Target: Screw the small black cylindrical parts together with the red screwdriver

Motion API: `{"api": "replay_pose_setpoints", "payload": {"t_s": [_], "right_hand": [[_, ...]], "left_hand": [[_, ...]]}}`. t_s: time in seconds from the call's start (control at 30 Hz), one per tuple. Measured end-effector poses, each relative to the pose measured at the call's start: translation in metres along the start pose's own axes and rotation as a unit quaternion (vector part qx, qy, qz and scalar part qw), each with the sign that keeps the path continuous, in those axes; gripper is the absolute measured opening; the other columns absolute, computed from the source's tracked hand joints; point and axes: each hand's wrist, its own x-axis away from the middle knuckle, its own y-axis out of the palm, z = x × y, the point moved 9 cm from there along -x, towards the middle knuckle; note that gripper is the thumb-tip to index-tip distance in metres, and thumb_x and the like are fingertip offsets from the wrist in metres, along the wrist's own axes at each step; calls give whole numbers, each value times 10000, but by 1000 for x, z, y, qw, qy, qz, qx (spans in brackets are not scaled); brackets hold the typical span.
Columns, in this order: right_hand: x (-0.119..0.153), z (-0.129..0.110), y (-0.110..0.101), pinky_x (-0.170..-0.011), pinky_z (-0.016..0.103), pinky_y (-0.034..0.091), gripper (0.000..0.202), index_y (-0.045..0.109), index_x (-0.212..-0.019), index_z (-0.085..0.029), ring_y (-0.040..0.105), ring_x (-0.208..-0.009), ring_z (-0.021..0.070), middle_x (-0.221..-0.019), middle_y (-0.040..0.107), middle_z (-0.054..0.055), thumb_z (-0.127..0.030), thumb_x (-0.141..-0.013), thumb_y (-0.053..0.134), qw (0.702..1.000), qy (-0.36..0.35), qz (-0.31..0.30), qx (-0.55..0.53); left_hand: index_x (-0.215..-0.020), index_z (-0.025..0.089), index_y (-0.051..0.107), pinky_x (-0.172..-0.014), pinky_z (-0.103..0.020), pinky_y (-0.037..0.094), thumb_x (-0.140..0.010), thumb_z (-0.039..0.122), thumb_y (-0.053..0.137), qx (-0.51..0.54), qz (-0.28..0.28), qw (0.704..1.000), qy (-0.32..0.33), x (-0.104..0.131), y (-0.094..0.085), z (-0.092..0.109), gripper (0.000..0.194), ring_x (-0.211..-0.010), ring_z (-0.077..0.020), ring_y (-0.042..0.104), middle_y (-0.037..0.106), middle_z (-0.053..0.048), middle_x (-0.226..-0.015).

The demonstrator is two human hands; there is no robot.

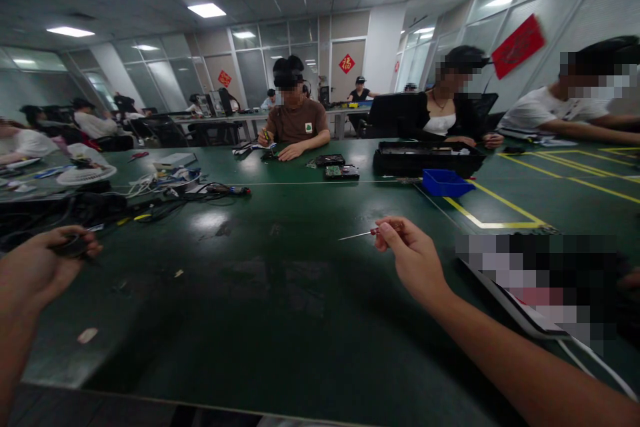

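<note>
My right hand (416,257) is raised over the middle right of the green table (280,347). Its fingers close on the reddish handle of a small screwdriver (357,236), whose thin metal shaft points left. At the left edge, my left hand (43,270) curls around a dark rounded object (71,245); its kind is too blurred to tell. Just beyond that hand lies a pile of black cables (65,210).
Across the table, a person (303,117) handles a tool. Hard drives (342,173), a long black bin (427,159) and a blue tray (445,183) stand mid-table. A tangle of cables (210,190) lies left. A partly blurred flat device (500,293) sits beside my right forearm.
</note>
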Motion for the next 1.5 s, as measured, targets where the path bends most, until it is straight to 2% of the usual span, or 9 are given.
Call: {"api": "replay_pose_setpoints", "payload": {"t_s": [0.1,0.23,0.37,0.5,0.67,0.83,1.0,1.3,1.5], "right_hand": [[0,0,-2,-628,325,500,252,678,-966,-215,610,-655,170,-734,665,12,-457,-913,632,1000,1,0,2],[0,-2,-3,-640,329,497,244,679,-976,-216,614,-672,173,-751,673,16,-448,-923,626,1000,2,0,0],[2,-8,-4,-627,323,479,233,689,-951,-218,596,-654,168,-728,662,10,-441,-925,629,1000,-2,5,-1],[4,-13,-6,-599,312,445,246,692,-832,-222,568,-614,160,-630,602,-9,-447,-919,645,1000,-3,7,-3],[4,-8,-9,-530,284,397,241,658,-771,-230,487,-529,134,-578,538,-30,-424,-914,650,993,18,21,-116],[3,-10,-15,-545,274,416,195,670,-826,-227,524,-572,135,-648,589,-19,-400,-914,642,990,2,50,-132],[3,-18,-12,-615,286,481,176,675,-883,-227,591,-633,144,-701,639,-11,-390,-928,628,997,-33,34,-57],[12,-27,-4,-625,291,517,180,654,-930,-229,662,-681,161,-776,705,12,-390,-959,577,995,-74,4,74],[16,-41,-5,-551,290,454,211,694,-912,-217,638,-605,169,-701,696,8,-424,-901,656,972,-113,4,204]], "left_hand": [[-839,162,438,-737,-262,412,-911,110,418,103,-4,993,-64,2,36,-8,91,-772,-127,451,479,27,-737],[-795,162,516,-708,-255,400,-797,75,456,116,-106,987,-38,31,124,16,106,-761,-129,471,508,6,-778],[-766,165,546,-717,-282,394,-766,90,418,65,-253,964,54,84,220,44,149,-767,-152,497,529,-9,-762],[-782,161,572,-744,-308,401,-793,119,406,44,-346,935,72,142,300,56,172,-758,-160,535,557,-18,-767],[-851,162,581,-729,-306,411,-792,125,419,53,-458,882,100,208,365,73,175,-806,-179,540,565,-35,-824],[-1176,179,513,-841,-310,437,-748,44,551,-4,-448,877,175,223,374,67,451,-947,-188,553,593,-60,-1072],[-1099,196,601,-922,-323,449,-831,85,626,-16,-432,873,226,214,369,60,291,-1014,-197,584,634,-36,-1097],[-1173,214,657,-1040,-343,436,-807,76,717,7,-395,885,246,205,361,60,396,-1139,-205,604,675,-30,-1196],[-1156,203,682,-1017,-343,455,-806,124,755,15,-384,881,277,202,359,63,366,-1120,-207,616,682,-43,-1164]]}}
